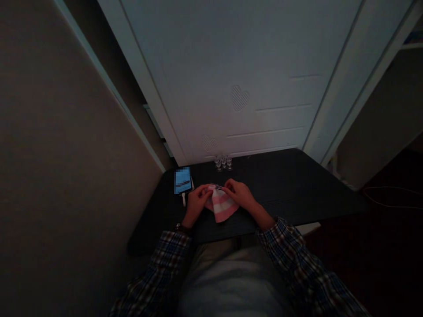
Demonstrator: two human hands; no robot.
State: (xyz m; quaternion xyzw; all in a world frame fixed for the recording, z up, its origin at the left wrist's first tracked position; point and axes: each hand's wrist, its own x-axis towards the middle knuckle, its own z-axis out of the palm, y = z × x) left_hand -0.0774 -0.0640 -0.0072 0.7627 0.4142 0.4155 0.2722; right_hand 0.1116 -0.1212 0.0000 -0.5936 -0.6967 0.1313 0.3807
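Observation:
A pink and white striped cloth (222, 207) hangs gathered between my two hands just above the dark table. My left hand (199, 199) pinches its left side with closed fingers. My right hand (238, 193) is closed at the upper right of the cloth, fingertips pressed together. Something small and shiny shows at the top of the cloth between my fingertips, too dim to make out. Behind my hands, several small stemmed glasses (224, 163) stand upright in a cluster at the back of the table.
To the left lies a phone (183, 181) with its screen lit and a white cable end below it. The black table (280, 185) meets a white panel (264, 66) with heart patterns at its back. A wall (76, 154) rises close on the left.

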